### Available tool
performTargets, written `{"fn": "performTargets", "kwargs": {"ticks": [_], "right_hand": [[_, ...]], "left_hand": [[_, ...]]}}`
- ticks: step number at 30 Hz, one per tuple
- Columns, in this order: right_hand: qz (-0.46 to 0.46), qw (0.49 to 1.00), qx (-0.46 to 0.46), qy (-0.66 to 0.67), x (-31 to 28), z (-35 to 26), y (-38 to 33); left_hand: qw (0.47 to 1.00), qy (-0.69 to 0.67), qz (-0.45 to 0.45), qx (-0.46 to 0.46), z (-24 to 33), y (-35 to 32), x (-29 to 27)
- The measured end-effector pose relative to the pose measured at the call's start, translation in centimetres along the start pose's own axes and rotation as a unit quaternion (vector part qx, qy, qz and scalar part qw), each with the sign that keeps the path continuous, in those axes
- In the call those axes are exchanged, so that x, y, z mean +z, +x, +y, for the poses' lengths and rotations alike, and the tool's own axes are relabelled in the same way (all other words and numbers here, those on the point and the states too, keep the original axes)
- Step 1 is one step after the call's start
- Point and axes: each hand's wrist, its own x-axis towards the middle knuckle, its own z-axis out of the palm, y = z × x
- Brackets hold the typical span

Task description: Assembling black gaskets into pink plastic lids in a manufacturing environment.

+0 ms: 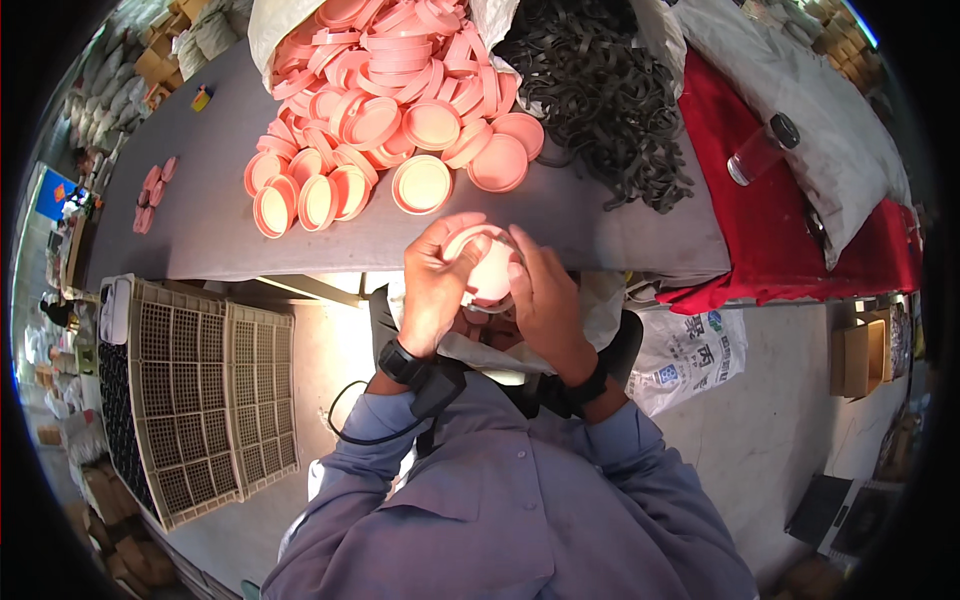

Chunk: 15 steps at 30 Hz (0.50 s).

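In front of my body, just off the table's near edge, both hands hold a round pink lid (490, 272). My left hand (436, 280) grips its left side, with the thumb across the lid. My right hand (546, 300) has its fingers on the right rim. Whether a black band sits on this lid I cannot tell. Below my hands is an open white sack (473, 352) with some pink pieces inside. Beyond them a large heap of pink lids (421, 187) spills from a sack onto the table. Right of it lies a heap of black rubbery bands (610, 110).
The grey table (215, 225) carries a few small pink stacks (152, 195) at left. At right are a red cloth (735, 190), a dark-capped bottle (763, 150) and a white sack (800, 100). Plastic crates (190, 395) stand at lower left; a printed white bag (690, 355) lies at right.
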Motion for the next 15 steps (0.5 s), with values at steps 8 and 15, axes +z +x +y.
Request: {"fn": "performTargets", "kwargs": {"ticks": [8,15], "right_hand": [[-0.012,0.978,-0.207,0.013,-0.5,-0.5,-1.1],[-0.002,0.977,-0.212,0.001,-0.5,-0.4,-0.3]], "left_hand": [[0.989,-0.15,0.003,0.004,-1.2,0.6,-0.4],[0.99,-0.122,0.053,0.036,-1.6,-0.6,0.9]]}}
